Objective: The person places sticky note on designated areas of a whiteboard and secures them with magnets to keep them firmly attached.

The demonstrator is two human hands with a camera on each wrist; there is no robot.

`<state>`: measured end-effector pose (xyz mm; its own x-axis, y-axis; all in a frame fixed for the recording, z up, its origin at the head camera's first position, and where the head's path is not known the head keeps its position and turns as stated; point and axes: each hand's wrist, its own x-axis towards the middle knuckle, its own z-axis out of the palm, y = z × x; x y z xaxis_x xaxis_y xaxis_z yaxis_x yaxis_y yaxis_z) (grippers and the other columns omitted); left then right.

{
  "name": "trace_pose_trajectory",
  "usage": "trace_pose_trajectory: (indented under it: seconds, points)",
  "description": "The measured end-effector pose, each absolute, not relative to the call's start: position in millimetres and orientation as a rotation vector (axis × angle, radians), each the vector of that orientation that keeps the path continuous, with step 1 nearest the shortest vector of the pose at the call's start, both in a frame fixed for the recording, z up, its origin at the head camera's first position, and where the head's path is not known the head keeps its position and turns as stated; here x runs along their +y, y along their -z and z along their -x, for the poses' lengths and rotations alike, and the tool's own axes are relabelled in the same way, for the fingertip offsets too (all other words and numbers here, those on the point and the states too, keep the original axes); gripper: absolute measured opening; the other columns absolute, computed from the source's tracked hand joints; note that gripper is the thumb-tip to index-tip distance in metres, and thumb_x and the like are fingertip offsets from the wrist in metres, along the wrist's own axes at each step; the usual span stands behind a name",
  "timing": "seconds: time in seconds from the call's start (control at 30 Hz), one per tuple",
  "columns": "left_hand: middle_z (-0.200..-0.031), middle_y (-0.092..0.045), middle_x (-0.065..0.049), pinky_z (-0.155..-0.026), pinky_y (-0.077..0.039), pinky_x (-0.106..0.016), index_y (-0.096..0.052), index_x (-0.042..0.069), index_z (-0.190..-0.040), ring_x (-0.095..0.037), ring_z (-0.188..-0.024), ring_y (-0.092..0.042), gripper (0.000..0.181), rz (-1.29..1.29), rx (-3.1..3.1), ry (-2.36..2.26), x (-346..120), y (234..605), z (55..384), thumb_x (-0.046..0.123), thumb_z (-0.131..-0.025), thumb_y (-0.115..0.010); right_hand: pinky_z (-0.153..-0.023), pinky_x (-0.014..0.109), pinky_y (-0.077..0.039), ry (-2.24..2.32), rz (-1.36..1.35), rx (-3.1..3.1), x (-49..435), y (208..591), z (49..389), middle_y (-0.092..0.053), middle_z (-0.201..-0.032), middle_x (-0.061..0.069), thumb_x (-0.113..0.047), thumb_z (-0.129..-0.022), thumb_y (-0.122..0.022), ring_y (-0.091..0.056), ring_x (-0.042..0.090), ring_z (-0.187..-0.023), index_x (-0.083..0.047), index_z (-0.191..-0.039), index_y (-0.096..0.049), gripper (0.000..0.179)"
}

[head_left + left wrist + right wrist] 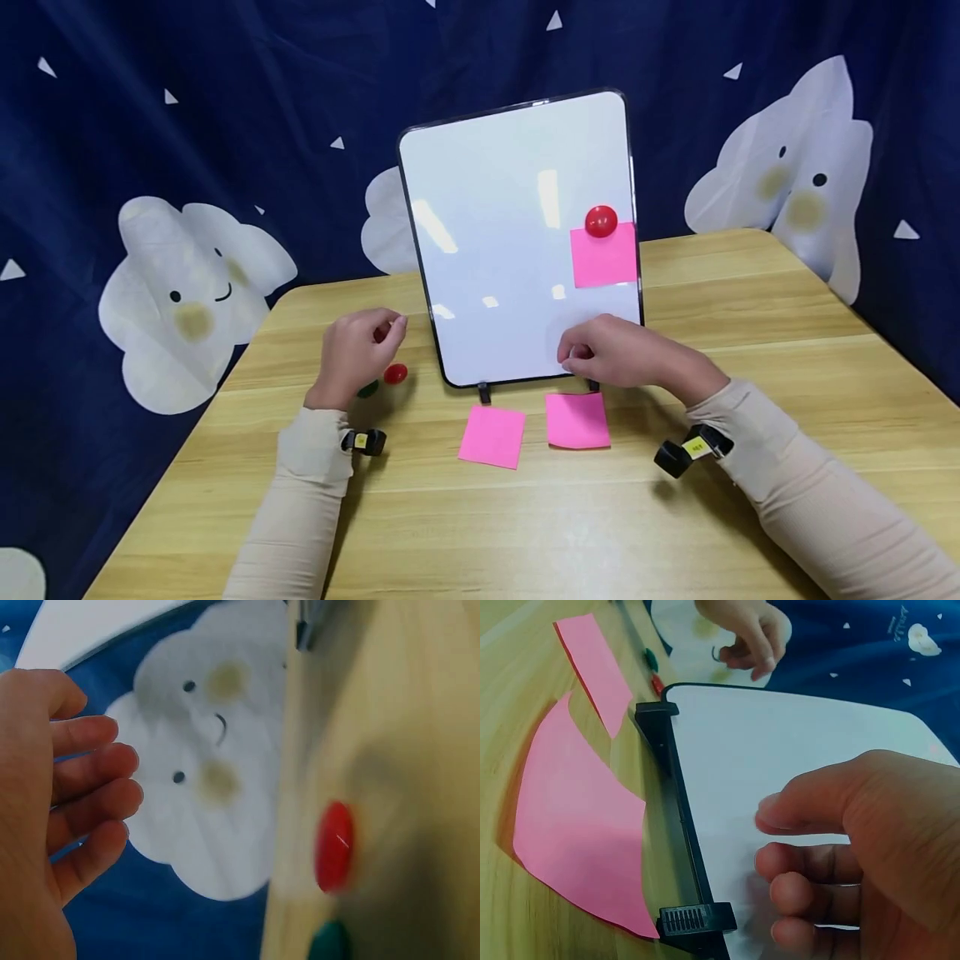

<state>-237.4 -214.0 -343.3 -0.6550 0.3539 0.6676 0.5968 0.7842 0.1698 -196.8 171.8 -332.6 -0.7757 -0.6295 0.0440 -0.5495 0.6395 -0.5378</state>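
A whiteboard (502, 250) stands tilted back on small black feet. Near its right edge, a round red magnet (601, 222) overlaps the top of a pink sticky note (604, 265). My right hand (622, 350) hovers before the board's lower right part, fingers loosely bent around nothing. Left of the board, my left hand (354, 354) hangs over the table, its loosely curled fingers also empty, as the left wrist view shows. Below that hand lie another red magnet (396, 373) and a green magnet (368, 389), the green one partly hidden by the wrist.
Two more pink notes lie on the table in front of the board, a left one (492, 437) and a right one (578, 422) with slightly curled edges. Behind the wooden table (465, 533) hangs a dark blue curtain (300, 83) with white clouds.
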Motion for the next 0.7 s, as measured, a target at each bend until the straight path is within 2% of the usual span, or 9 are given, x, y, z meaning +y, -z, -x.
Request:
trace_pose_trajectory:
  seconds: [0.33,0.7]
  points:
    - [-0.066,-0.06,0.01,-0.053,-0.042,-0.034,-0.077,0.018,-0.087,-0.01,-0.058,-0.053,0.021,0.63,-2.589,0.443,-234.0,357.9,240.1,0.031,-0.096,-0.064,-0.071,0.032,-0.048,0.679,0.957,2.64,168.3,333.6,193.7,-0.062,-0.076,-0.008,-0.013,-0.092,-0.071,-0.054,0.012,-0.075,-0.012,-0.094,-0.075,0.005]
    - [-0.096,-0.071,-0.001,-0.077,-0.05,-0.043,-0.076,0.015,-0.106,-0.02,-0.087,-0.063,0.026,0.451,-2.999,0.486,-252.0,364.5,243.7,0.036,-0.098,-0.063,-0.071,0.031,-0.045,0.465,1.023,2.644,166.0,337.7,191.0,-0.057,-0.074,-0.008,-0.011,-0.088,-0.072,-0.051,0.012,-0.074,-0.016,-0.083,-0.071,0.007]
